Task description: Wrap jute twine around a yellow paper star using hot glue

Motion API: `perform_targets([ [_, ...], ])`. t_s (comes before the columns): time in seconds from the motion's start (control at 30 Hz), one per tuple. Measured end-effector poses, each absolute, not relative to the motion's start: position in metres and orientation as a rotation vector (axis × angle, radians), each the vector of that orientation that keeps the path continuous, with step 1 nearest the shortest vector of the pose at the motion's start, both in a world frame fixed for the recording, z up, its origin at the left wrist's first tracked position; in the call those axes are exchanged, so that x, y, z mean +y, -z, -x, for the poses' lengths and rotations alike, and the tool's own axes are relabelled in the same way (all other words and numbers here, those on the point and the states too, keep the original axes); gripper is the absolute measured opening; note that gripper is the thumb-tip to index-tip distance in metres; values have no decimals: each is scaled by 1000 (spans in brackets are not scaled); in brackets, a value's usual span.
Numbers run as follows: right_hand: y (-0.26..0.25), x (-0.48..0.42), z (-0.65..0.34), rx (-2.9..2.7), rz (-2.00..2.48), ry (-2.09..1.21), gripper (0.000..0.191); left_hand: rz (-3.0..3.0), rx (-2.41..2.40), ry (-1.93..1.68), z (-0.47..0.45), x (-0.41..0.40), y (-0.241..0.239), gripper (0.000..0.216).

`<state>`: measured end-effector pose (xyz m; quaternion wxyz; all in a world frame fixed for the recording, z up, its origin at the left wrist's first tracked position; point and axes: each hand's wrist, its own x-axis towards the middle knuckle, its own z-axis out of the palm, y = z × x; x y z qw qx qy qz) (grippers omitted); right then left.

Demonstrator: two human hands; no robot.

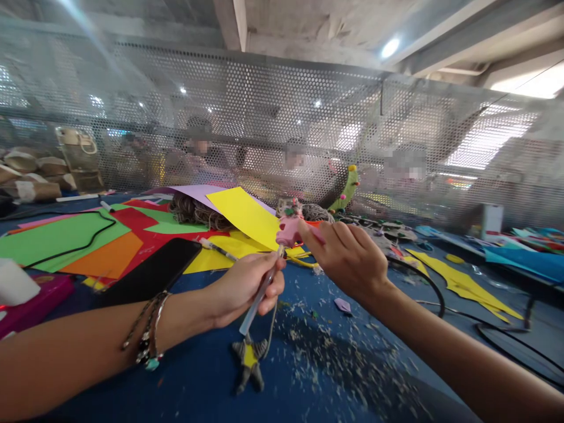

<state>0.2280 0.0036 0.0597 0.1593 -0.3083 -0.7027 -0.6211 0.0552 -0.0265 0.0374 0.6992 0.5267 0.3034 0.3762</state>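
My right hand (350,255) is wrapped round a pink hot glue gun (288,231), raised above the table. My left hand (251,286) pinches a translucent glue stick (257,308), which slants down towards me. The stick's upper end is close to the lower end of the gun; whether they touch is hard to tell. Below my left hand is a grey star (249,357) wound with cord, with a yellow centre. A thin cord runs from it up to my left hand.
Coloured sheets, a yellow one (247,214) among them, lie beyond my hands. A black phone (152,273) lies left, near a magenta box (39,299). Grey scraps (335,358) litter the blue table. Black cable (506,343) loops right. Behind stands a perforated metal screen (264,111), with people beyond.
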Motion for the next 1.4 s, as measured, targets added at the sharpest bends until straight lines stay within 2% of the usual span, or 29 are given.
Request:
perform_targets([
  [0.23,-57,6,-230,-2067,953,1720,23,-1207,645,-802,-52,-29,-34,25],
  [0.43,-59,7,-232,-2141,970,1625,29,-1304,602,-756,-55,-31,-33,33],
  [0.7,-72,8,-239,-2150,839,1591,23,-1787,588,-102,-39,-41,-63,18],
  [0.8,-76,12,-245,-2165,838,1451,23,-2039,676,-261,-21,-34,-83,16],
  [0.9,-78,18,-250,-2170,851,1305,24,-2187,928,-758,0,-12,-96,14],
  [0.97,-79,22,-252,-2190,840,1250,24,-2197,1093,-1045,12,5,-95,21],
  [1.0,-79,24,-253,-2206,837,1219,24,-2190,1158,-1081,16,14,-91,29],
  [1.1,-78,26,-252,-2255,848,1084,25,-2093,1161,-946,19,31,-75,56],
  [1.17,-76,26,-252,-2264,872,1012,25,-2043,1126,-866,15,36,-63,62],
  [1.23,-74,27,-252,-2244,896,992,25,-1996,1081,-795,7,36,-54,60],
  [1.4,-76,24,-252,-2228,914,887,21,-1905,1028,-762,-4,31,-46,36],
])
